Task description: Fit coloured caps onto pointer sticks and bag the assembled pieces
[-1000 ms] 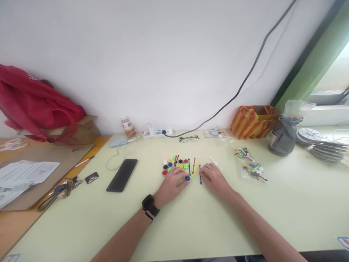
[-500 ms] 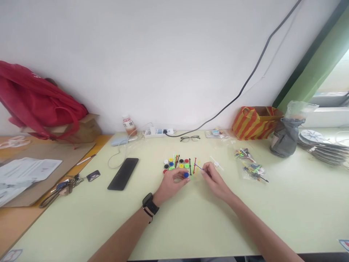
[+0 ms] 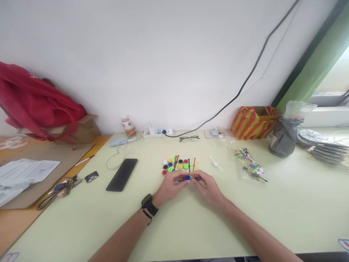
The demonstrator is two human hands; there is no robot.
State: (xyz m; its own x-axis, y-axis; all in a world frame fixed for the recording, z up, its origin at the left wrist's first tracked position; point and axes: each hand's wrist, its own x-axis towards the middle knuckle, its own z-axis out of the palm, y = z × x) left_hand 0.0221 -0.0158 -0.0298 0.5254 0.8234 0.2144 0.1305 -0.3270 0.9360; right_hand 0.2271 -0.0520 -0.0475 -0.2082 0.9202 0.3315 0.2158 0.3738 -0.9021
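My left hand [image 3: 171,185] is closed on a small round blue plastic disc [image 3: 188,178]. From the right, my right hand [image 3: 207,186] pinches a thin blue arrow-shaped pointer [image 3: 198,178], and the two parts meet between my fingertips. Whether they are joined cannot be made out. Just beyond my hands lie several coloured discs, among them a yellow disc [image 3: 180,166] and a red disc [image 3: 185,161]. Beside them are a black arrow pointer [image 3: 189,165] and a red arrow pointer [image 3: 194,164]. A white pointer set on a white disc [image 3: 215,164] rests farther right.
Clear bags of coloured parts [image 3: 254,170] lie to the right. A black phone [image 3: 121,175] and keys [image 3: 62,187] are on the left. Glasses [image 3: 189,138], a power strip [image 3: 158,133] and a bottle [image 3: 128,126] stand along the wall, with a striped bag [image 3: 255,123] at the back right.
My right hand has moved left with the blue pointer and now meets my left hand. The pointer has come against the blue disc.
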